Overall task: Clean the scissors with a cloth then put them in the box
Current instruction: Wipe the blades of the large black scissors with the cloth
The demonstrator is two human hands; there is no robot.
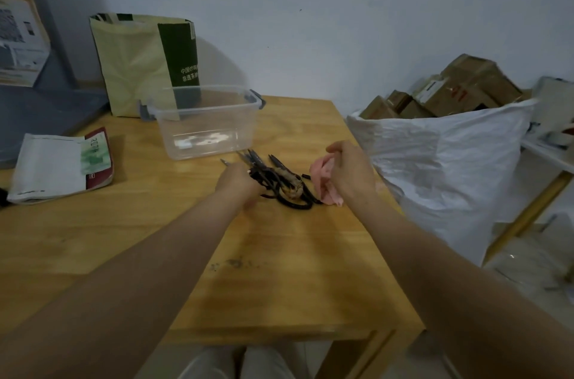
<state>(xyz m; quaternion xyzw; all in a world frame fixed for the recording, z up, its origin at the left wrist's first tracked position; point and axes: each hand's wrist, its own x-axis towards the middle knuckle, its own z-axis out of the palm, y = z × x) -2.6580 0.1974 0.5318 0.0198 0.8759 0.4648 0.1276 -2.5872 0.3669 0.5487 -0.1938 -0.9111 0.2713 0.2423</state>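
A pile of dark-handled scissors (281,181) lies on the wooden table (279,270), just in front of a clear plastic box (206,121) with grey clips. My left hand (237,181) is at the pile's left side, fingers curled round one pair whose metal tip pokes out to the left. My right hand (349,172) is to the right of the pile and grips a pink cloth (323,181), which hangs down to the table. The box holds nothing that I can make out.
A green and cream bag (146,65) stands behind the box. A folded paper packet (62,164) lies at the table's left. Right of the table a white sack (450,161) holds cardboard boxes (459,86). The table's right edge is close to my right hand.
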